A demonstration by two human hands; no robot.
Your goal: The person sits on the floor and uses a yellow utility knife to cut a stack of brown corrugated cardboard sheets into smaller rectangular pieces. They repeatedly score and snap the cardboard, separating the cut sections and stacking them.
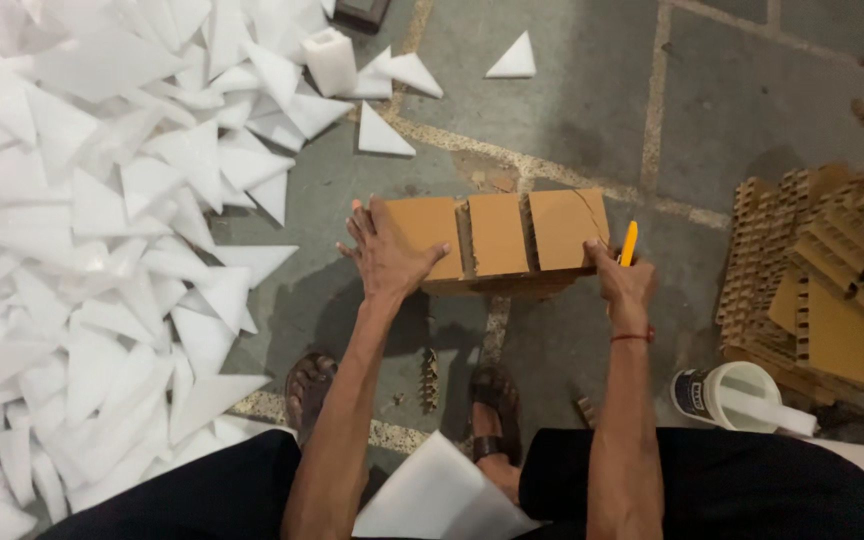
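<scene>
The left hand (387,255) lies flat and spread on the left end of a brown cardboard block (500,240), palm down, fingers fanned and pointing away from the person. It presses on the top face and grips nothing; the thumb reaches toward the block's near edge.

The right hand (620,282) is clenched around a yellow knife (629,243), whose handle sticks up out of the fist. The tip meets the right end of the block, at its near corner. The blade itself is too small to make out.

The block rests on the grey stone floor (572,90), just ahead of the person's sandalled feet (497,410). Its top shows two deep cuts running front to back, splitting the face into three panels; a thin crack crosses the right panel.

To the left, a large heap of white foam triangles (102,220) covers the floor, with a few loose ones near the block's far side. To the right, well apart from the block, stands a stack of honeycomb cardboard (832,270). Near the right knee lies a white tub (727,395) on its side. A white foam sheet (442,495) rests between the knees.
</scene>
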